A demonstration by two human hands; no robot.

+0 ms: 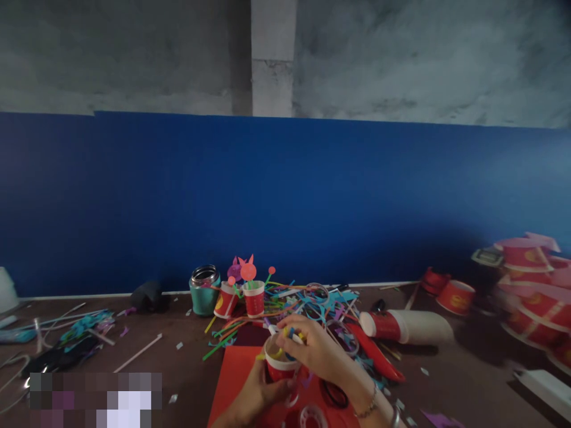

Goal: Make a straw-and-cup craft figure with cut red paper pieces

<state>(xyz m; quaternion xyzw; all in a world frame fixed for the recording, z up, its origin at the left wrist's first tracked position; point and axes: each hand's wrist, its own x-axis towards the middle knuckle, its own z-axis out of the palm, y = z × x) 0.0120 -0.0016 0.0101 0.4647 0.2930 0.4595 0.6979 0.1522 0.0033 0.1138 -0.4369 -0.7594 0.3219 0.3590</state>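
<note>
My left hand (pixel 255 395) wraps round a red and white paper cup (pixel 280 367) from below and holds it over a red paper sheet (pixel 232 380). My right hand (pixel 314 348) lies on top of the cup's rim, fingers pinched on a white marker pen (pixel 285 334) and small yellow and blue bits at the cup's mouth. A bracelet shows on the right wrist. Behind the cup stand two more red cups (pixel 254 298) with pink paper shapes on sticks.
A teal metal jar (pixel 204 290) stands by the blue wall. Colourful straws and paper scraps (pixel 285 300) litter the brown table. A lying stack of red and white cups (pixel 404 326), more red cups (pixel 530 285) at right, a tape roll (pixel 313 417) near me.
</note>
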